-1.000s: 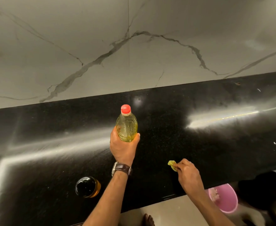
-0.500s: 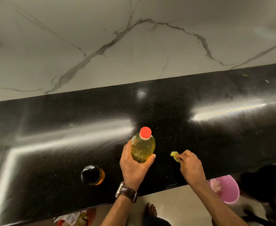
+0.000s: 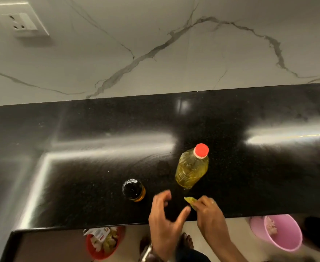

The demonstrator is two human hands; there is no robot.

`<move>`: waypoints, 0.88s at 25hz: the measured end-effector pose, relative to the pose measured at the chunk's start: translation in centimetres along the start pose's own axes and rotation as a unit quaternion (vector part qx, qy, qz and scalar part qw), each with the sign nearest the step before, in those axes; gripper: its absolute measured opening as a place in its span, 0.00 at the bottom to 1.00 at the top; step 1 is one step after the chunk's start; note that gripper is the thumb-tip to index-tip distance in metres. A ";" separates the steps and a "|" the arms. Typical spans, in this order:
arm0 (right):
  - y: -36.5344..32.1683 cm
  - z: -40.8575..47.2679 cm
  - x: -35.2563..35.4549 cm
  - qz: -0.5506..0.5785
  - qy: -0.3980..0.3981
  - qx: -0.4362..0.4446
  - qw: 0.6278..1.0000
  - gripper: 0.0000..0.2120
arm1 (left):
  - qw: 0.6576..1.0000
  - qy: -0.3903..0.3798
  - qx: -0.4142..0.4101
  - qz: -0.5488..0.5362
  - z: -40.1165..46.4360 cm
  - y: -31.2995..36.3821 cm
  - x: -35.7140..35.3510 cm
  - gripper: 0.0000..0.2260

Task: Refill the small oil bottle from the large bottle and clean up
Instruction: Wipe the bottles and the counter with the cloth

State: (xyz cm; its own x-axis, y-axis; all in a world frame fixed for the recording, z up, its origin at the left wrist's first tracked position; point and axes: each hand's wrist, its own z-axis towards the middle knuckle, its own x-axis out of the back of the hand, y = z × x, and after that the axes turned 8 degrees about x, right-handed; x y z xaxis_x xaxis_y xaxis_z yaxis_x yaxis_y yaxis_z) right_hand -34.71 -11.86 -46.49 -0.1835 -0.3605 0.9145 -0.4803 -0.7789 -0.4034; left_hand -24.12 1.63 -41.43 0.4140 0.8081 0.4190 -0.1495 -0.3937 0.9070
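Two bottles stand on a polished black stone bench (image 3: 79,176): one large bottle (image 3: 191,170) of clear ribbed plastic, filled with yellow oil and closed with a round red cap (image 3: 201,150), and one small oil bottle (image 3: 133,190), squat and amber with a glossy black lid, to its left and nearer the front edge. Two hands work just in front of the bottles. The left hand (image 3: 165,224) hovers above the bench edge, fingers spread wide and loosely bent, holding nothing. The right hand (image 3: 210,214) pinches a small crumpled yellow-green cloth (image 3: 190,201) against the bench. Below the edge, one red basket (image 3: 103,242) of packets and one pink plastic bucket (image 3: 277,233) are each partly cut off by the bench; their contents are hard to make out. One white socket plate (image 3: 17,18) sits on the veined marble wall (image 3: 174,63). A wristwatch (image 3: 147,254) is blurred.
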 end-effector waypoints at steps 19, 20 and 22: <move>-5.9 0.0 -1.4 0.025 -0.052 0.060 0.997 0.17 | 0.997 0.070 0.028 -0.017 7.9 -5.4 8.7 0.22; -5.9 0.0 -1.4 0.024 -0.052 0.061 0.996 0.16 | 0.997 0.069 0.026 -0.020 8.6 -5.2 9.0 0.21; -5.9 0.0 -1.5 0.020 -0.053 0.059 0.997 0.15 | 0.997 0.072 0.032 -0.025 10.7 -4.9 9.6 0.20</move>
State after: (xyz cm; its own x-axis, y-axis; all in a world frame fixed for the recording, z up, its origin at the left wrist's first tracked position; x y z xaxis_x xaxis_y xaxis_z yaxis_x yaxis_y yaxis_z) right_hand -31.56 -6.68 -45.51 -0.1064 -0.4396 0.8919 -0.3695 -0.8152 -0.4459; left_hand -9.83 6.60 -42.31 0.2848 0.8803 0.3793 -0.0727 -0.3747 0.9243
